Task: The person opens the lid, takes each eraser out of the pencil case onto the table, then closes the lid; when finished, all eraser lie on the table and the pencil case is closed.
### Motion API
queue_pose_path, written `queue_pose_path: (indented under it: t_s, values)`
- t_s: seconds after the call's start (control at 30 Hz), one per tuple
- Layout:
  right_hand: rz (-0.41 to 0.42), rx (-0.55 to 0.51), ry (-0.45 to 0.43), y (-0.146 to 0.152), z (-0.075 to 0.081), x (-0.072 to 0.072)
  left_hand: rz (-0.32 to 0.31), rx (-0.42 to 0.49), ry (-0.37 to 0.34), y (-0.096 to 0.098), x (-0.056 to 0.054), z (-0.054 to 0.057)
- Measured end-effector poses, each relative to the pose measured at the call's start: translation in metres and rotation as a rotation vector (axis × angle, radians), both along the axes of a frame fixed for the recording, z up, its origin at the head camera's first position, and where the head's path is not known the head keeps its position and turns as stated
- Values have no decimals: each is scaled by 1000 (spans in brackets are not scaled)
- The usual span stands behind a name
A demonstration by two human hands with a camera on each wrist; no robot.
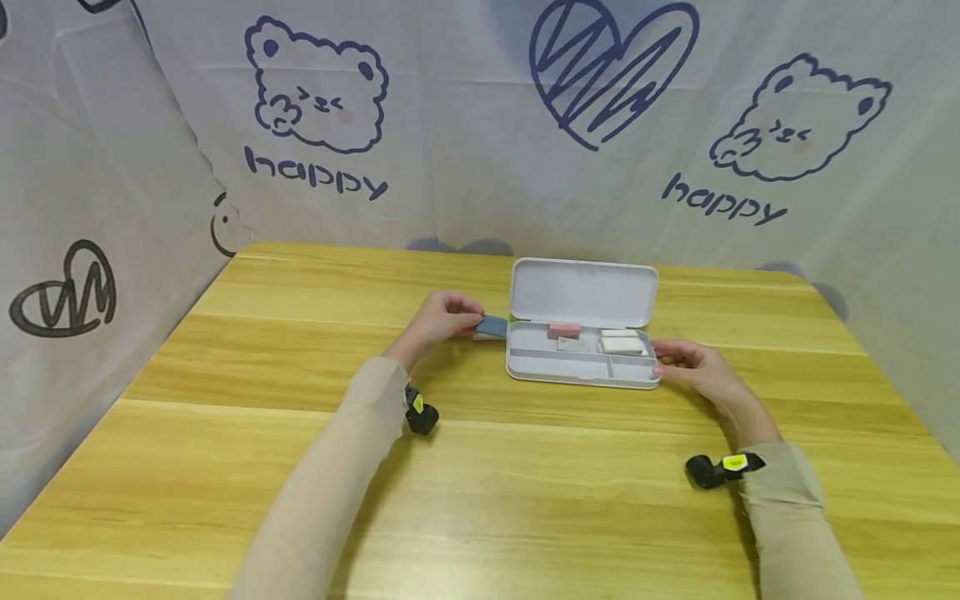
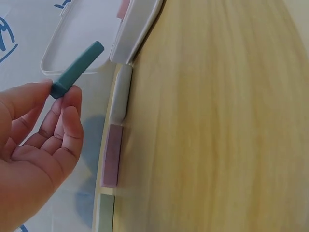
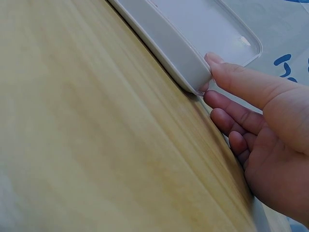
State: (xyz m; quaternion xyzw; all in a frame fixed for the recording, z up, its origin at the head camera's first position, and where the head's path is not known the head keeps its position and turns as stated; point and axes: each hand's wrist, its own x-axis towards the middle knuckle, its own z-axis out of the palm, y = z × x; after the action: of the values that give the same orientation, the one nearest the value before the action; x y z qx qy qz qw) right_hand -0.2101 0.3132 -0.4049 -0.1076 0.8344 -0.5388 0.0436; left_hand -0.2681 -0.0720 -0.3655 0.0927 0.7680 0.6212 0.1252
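My left hand (image 1: 442, 321) pinches a teal-blue eraser (image 2: 79, 69) between thumb and fingers, just left of an open white pencil case (image 1: 558, 382). My right hand (image 1: 705, 373) holds the case's right end, thumb at its rim (image 3: 200, 72) and fingers curled beside the end wall. Inside the back compartment lie a pink eraser (image 1: 563, 331), a pale printed block (image 1: 571, 343) and white blocks (image 1: 621, 344). The left wrist view shows a white eraser (image 2: 121, 94), a mauve block (image 2: 112, 155) and a pale green block (image 2: 105, 212) lined up on the table by the case.
The case's lid (image 1: 583, 293) stands raised at the back. A wooden table (image 1: 540, 500) carries everything, and a white cloth (image 1: 465, 125) with printed drawings hangs behind it. Each wrist wears a black camera (image 1: 422, 415).
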Motion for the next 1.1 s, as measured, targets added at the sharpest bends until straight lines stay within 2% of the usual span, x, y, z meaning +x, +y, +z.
queue_pose_path:
  t_s: [0.23,0.4,0.57,0.8,0.93,1.1]
  values:
    - [4,-5,11,0,-1,0,7,-92,-12,-5,3,-2]
    - [5,-7,10,0,0,1,-32,-149,-52,-7,2,-4]
    - [3,-3,7,0,0,1,-87,-159,-92,-8,3,-5]
    - [-2,4,-10,1,1,1,-142,-118,-184,-10,6,-2]
    - [0,7,-10,1,1,0,-163,-138,-205,-11,7,1]
    - [5,6,-2,1,1,0,-176,-168,-196,-13,7,4]
